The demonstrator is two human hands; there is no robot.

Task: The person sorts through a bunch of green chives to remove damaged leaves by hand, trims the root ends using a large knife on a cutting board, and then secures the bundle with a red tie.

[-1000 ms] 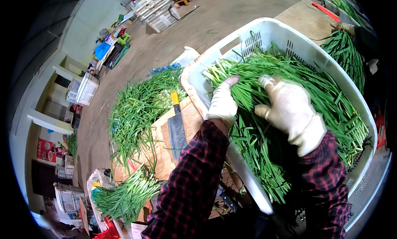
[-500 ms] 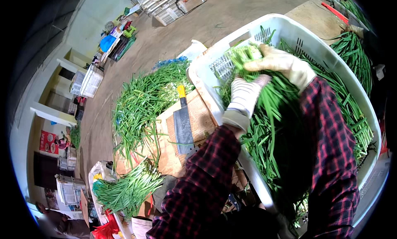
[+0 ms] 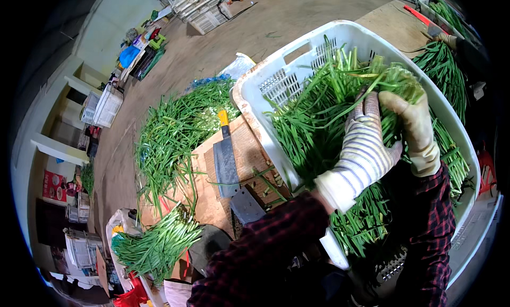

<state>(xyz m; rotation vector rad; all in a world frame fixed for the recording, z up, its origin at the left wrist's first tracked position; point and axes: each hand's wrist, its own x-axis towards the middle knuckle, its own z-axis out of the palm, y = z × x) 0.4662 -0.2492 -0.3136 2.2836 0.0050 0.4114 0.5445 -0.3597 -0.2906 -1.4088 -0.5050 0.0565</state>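
A bunch of garlic chives (image 3: 399, 79) is held up inside the white plastic crate (image 3: 305, 45), pale stem ends at the top right and slightly blurred. My right hand (image 3: 417, 127), in a cream glove, wraps round the bunch just below those ends. My left hand (image 3: 366, 150), in a striped knit glove, closes on the leaves beside it, fingers pointing up and thumb to the right. More chives (image 3: 319, 129) lie loose beneath and around both hands, and the gloves hide part of the bunch.
Left of the crate, a cleaver (image 3: 227, 161) with a yellow handle rests on a wooden board (image 3: 199, 166). A large chive heap (image 3: 170, 123) lies behind it, and a smaller bunch (image 3: 159, 243) nearer. At the far right, another person's gloved hand (image 3: 445, 40) is beside chives (image 3: 443, 68).
Both hands have moved right and slightly nearer with the bunch; its stem ends swung from the crate's left side toward its right. The view has shifted slightly.
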